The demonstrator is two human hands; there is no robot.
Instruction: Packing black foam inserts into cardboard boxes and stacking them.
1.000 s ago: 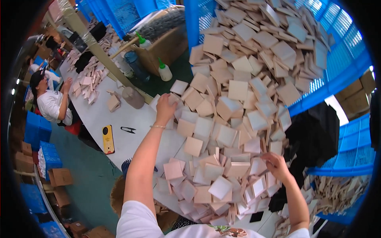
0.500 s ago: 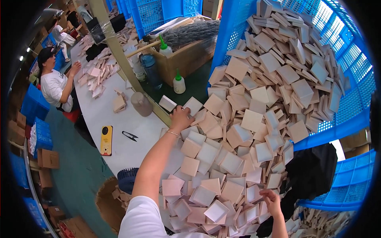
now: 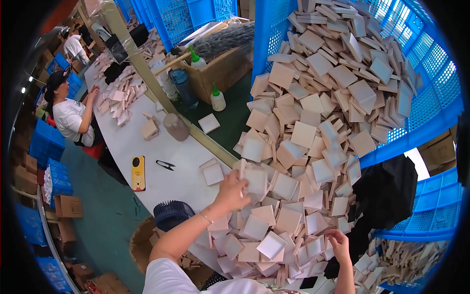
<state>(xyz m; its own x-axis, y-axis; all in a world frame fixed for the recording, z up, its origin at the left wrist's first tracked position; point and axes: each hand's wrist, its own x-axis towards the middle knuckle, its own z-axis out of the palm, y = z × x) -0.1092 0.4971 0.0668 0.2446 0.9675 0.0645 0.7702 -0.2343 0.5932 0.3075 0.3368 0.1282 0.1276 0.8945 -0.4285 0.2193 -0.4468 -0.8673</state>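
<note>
My left hand is closed on shallow square wooden trays at the left flank of a big heap. Its fingers cover part of them, so I cannot tell how many are gripped. A single tray lies face up on the white table beside that hand. Near the heap's lower right edge, my right hand has its fingers bent but apart, and nothing shows in them. The heap is made of many pale, thin-rimmed square trays, spilling from a tipped blue crate.
On the white table are a yellow phone, black thread snips and a brown cup. A dark blue brush sits at its edge. Behind a rail stand glue bottles. A co-worker sits at left.
My left hand has come back from the rail toward me with trays in it. Table trays near the rail have shifted. The view has turned slightly; my right hand has barely moved.
</note>
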